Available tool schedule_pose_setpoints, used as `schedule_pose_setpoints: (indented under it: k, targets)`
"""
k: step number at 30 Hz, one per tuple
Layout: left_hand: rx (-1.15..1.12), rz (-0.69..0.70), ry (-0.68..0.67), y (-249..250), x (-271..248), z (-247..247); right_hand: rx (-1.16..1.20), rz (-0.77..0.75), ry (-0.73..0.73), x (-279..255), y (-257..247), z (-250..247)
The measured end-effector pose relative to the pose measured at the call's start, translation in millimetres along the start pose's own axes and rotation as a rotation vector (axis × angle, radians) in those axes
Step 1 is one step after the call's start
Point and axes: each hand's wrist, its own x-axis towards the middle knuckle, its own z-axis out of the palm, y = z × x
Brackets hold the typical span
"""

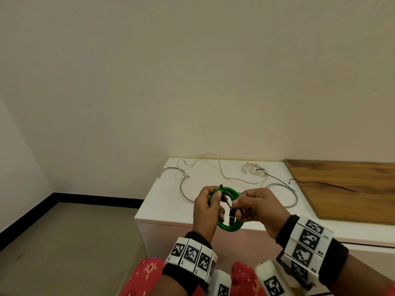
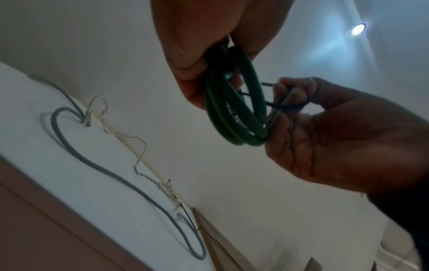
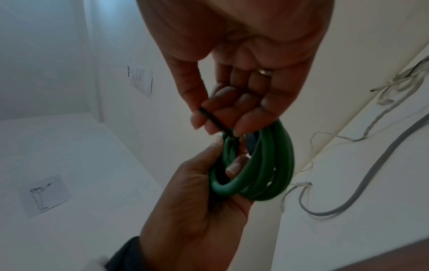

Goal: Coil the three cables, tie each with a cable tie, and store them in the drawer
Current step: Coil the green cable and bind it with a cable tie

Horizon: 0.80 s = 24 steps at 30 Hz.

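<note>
Right now your left hand (image 1: 206, 207) grips the coiled green cable (image 1: 229, 227) in the air above the white surface (image 1: 162, 201), fingers curled round its loops. Your right hand (image 1: 259, 207) pinches the black cable tie (image 3: 210, 118) wrapped about the coil. Behind them, the grey cable (image 1: 282, 189) and the thin white cable (image 1: 213, 167) lie loose on the surface, two more ties (image 1: 275, 178) near them.

The head view is evenly lit, warm and soft, slightly hazy, and its straight lines bow toward the edges. Both wrist views are dimmer and bluish. In the left wrist view a ceiling lamp (image 2: 357, 29) glares at the upper right with a pale streak below it. The near hands there are dark, soft and out of focus.
</note>
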Motion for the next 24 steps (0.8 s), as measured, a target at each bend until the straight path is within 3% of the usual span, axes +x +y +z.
schedule_pose_setpoints:
  k: [24]
  targets:
    - [0.018, 0.005, -0.001, 1.3, -3.5, -1.9, -0.022, 0.022, -0.006, -6.1, -6.5, 3.8]
